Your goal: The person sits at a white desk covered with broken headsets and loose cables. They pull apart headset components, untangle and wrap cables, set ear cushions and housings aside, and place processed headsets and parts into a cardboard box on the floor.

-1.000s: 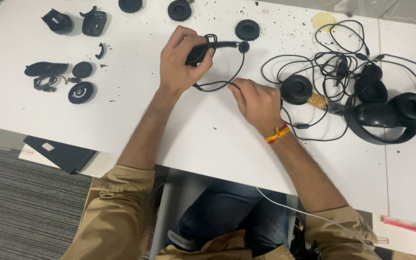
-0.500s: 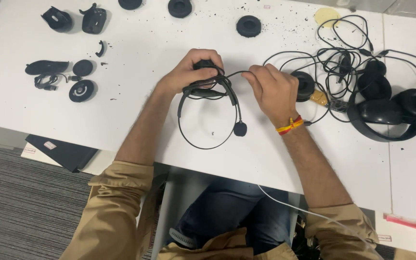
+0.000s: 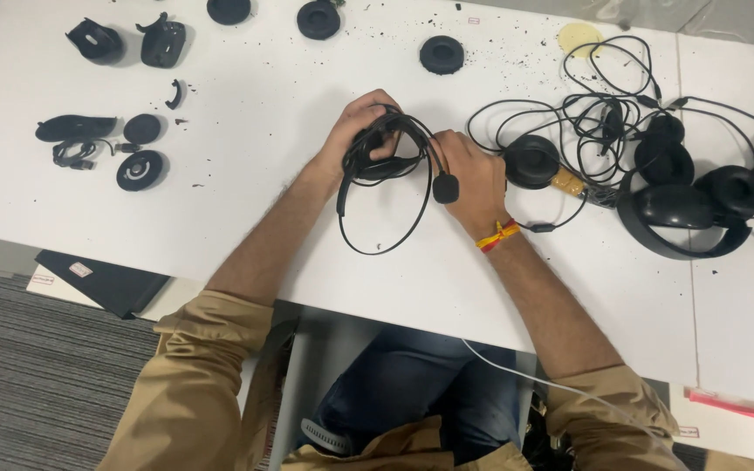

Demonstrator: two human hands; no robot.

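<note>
The headset (image 3: 390, 161) sits between both hands above the worktop (image 3: 307, 218), its band running left to right, left hand (image 3: 355, 131) closed on the earpiece end, right hand (image 3: 473, 179) gripping the other, the boom mic (image 3: 445, 187) just beside the right.
</note>
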